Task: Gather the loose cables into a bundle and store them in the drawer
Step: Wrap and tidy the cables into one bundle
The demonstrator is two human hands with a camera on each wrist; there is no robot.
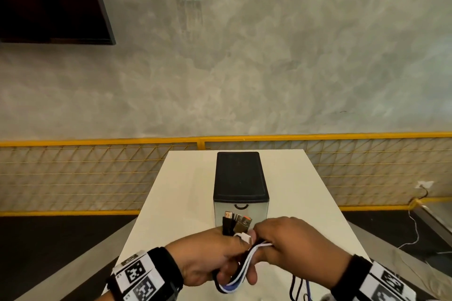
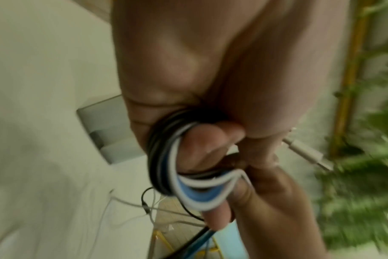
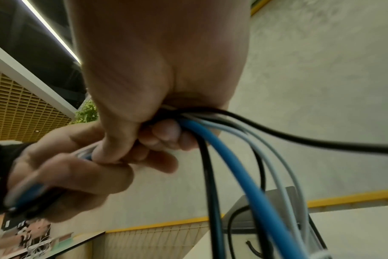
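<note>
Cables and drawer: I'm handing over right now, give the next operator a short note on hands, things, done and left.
Left hand: grips the cables, plug ends sticking up past its thumb.
Right hand: grips the same cables beside it; the loose tails hang from its fist.
Drawer unit: on the white table just beyond the hands, drawer front shut.
Done: cables gathered in hand, looped round the left fingers.
Left: take in the hanging tails, open the drawer, put the bundle in.

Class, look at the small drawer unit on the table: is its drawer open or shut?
Shut: the drawer front sits flush under the unit's black top.
</note>
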